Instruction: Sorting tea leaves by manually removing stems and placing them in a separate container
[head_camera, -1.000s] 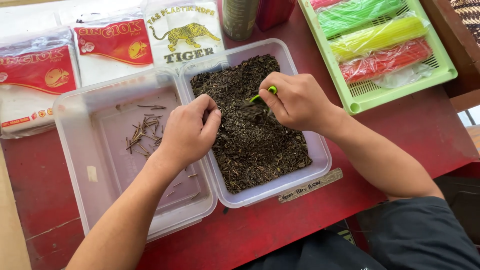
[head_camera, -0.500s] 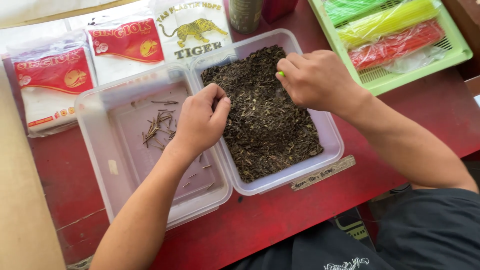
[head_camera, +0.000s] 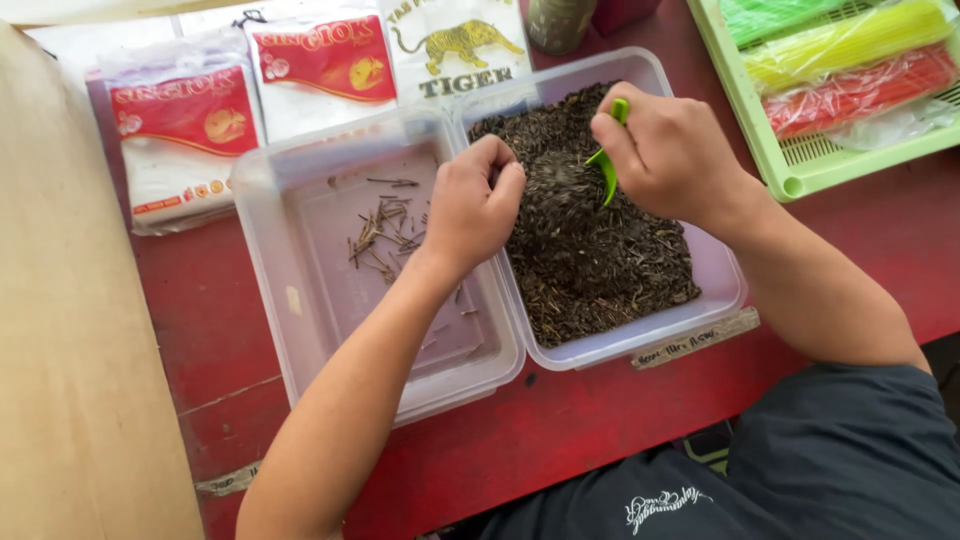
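Nearest the viewer, a dark sleeve (head_camera: 830, 450) and both forearms are seen above a red table (head_camera: 520, 450); a slip of tape (head_camera: 695, 338) is stuck to the table just before the right-hand container; a tan board (head_camera: 80, 330) lies along the left edge. Two clear plastic containers are set side by side and touching; the left container (head_camera: 300, 330) holds only a scatter of thin brown stems (head_camera: 385, 230); the right container (head_camera: 725, 280) is filled with dark dried leaves (head_camera: 610, 255). The left hand (head_camera: 472, 205) is held over the shared rims, its fingers curled and pressed together with the tips at the edge of the leaves; whether anything is pinched between them cannot be told. The right hand (head_camera: 665, 150) is placed over the far part of the leaves, its fingers closed round a small green tool (head_camera: 609, 165), whose pointed end is directed down into the leaves. Farther back, packets of white plastic bags with red labels (head_camera: 180, 140) and a packet with a tiger picture (head_camera: 455, 45) lie flat; a dark tin (head_camera: 558, 22) stands beyond the right container; at far right, a pale green tray (head_camera: 800, 165) holds bundles of green, yellow and red straws (head_camera: 850, 85).
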